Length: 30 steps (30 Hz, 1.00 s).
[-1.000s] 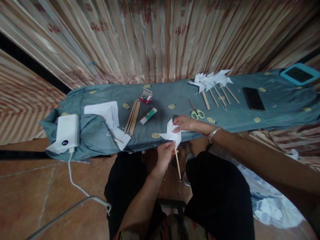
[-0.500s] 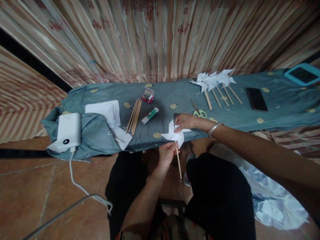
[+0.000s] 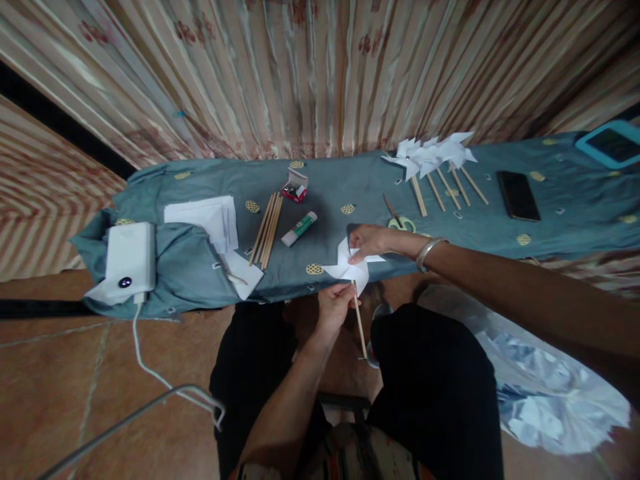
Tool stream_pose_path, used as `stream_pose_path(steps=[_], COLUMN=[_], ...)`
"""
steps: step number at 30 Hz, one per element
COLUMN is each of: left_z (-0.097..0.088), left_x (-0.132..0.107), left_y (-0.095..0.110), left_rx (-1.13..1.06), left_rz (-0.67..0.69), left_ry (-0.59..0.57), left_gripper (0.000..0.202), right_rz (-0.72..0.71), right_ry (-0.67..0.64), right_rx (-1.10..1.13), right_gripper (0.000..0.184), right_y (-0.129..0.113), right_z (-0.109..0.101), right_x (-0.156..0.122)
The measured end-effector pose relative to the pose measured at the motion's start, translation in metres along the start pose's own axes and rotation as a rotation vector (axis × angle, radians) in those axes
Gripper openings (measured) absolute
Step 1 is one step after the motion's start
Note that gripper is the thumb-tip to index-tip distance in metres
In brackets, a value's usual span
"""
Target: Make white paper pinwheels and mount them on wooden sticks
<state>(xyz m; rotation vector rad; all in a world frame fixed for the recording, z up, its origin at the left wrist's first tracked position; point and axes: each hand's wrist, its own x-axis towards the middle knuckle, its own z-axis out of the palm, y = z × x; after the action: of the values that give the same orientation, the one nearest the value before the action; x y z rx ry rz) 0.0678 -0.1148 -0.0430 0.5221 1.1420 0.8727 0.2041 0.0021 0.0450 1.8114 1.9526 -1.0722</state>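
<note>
A white paper pinwheel (image 3: 356, 275) on a thin wooden stick (image 3: 359, 327) is held at the table's front edge, above my knees. My left hand (image 3: 337, 305) is closed around the top of the stick, just under the paper blades. My right hand (image 3: 369, 241) pinches the pinwheel at its middle, with the thumb on the front of the paper; what lies under the fingers is hidden. Green-handled scissors (image 3: 401, 221) lie just beyond my right hand. A glue stick (image 3: 299, 229) lies further left, beside an open red box (image 3: 295, 187) of small metal pieces.
Several wooden sticks (image 3: 267, 230) lie by white paper sheets (image 3: 203, 217). A white power bank (image 3: 131, 260) with a cable sits at the left end. Finished pinwheels (image 3: 430, 155), a phone (image 3: 519, 195) and a blue-framed tablet (image 3: 611, 144) are on the right. A plastic bag (image 3: 555, 393) stands on the floor.
Both hands keep their hold on the pinwheel and stick, almost unmoved. The view has shifted slightly, so the things at both ends of the table appear a little further outward.
</note>
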Motion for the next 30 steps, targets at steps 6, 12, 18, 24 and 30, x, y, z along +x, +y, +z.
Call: stream_pose_path(steps=[6, 12, 18, 24, 30], left_z=[-0.001, -0.001, -0.002, 0.005, 0.032], left_x=[0.0, -0.001, -0.005, -0.015, -0.017], left_y=[-0.001, 0.001, 0.004, 0.023, 0.061], left_rx=[0.013, 0.019, -0.049, -0.111, -0.118], left_rz=[0.023, 0.019, -0.017, 0.015, 0.088], left_ry=[-0.004, -0.014, -0.014, -0.051, -0.087], left_gripper=[0.013, 0.02, 0.031, 0.037, 0.039], right_rz=[0.01, 0.004, -0.056, -0.104, -0.207], right_ry=[-0.002, 0.027, 0.065, 0.346, 0.983], right_rx=[0.042, 0.041, 0.132, 0.667, 1.115], right_gripper=[0.026, 0.026, 0.027, 0.043, 0.059], right_y=[0.0, 0.002, 0.01, 0.026, 0.042], right_z=[-0.001, 0.002, 0.008, 0.013, 0.021], right_x=[0.005, 0.008, 0.003, -0.021, -0.044])
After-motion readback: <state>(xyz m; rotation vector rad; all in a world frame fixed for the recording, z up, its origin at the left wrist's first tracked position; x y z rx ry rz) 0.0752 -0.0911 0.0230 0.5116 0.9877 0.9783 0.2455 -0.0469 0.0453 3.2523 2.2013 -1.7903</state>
